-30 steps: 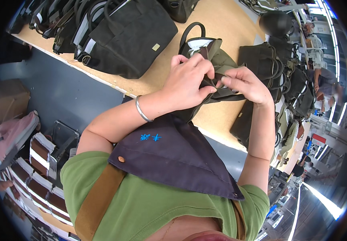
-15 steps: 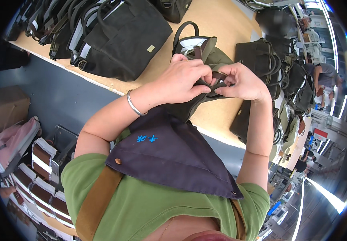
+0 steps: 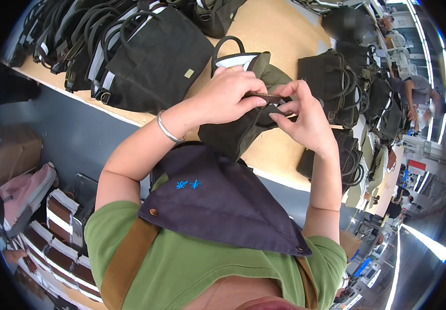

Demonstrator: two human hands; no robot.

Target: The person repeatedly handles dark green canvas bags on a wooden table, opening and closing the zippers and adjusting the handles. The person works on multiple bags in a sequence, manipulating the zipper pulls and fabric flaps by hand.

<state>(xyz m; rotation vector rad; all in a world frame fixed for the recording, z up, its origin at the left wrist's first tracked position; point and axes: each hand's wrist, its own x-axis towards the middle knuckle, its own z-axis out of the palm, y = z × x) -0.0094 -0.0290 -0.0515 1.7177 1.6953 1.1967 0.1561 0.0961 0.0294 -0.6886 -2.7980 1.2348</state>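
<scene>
A dark olive handbag (image 3: pixel 228 135) stands on the table in front of me, its top open and a looped handle (image 3: pixel 227 42) rising at the far side. Olive lining and a white piece show at its mouth. A brown-taped zipper (image 3: pixel 265 96) with metal teeth stretches between my hands along the bag's upper edge. My left hand (image 3: pixel 231 95) pinches the zipper, thumb against fingers. My right hand (image 3: pixel 305 118) grips the zipper's other end between index finger and thumb side, its other fingers curled near the bag's edge. The exact fingertip contact is partly hidden.
Several dark handbags (image 3: pixel 153 62) crowd the left of the wooden table (image 3: pixel 277 155). More dark bags (image 3: pixel 323 77) stand close to my right hand. Below the table's left side are stacked brown and white pieces (image 3: pixel 60 217) and a cardboard box (image 3: pixel 16 152). A person (image 3: pixel 414 95) is at the far right.
The zipper now lies straighter between my hands. My right-hand fingers have spread somewhat and moved lower at the thumb. The left hand has shifted slightly left, and the whole view has moved a little.
</scene>
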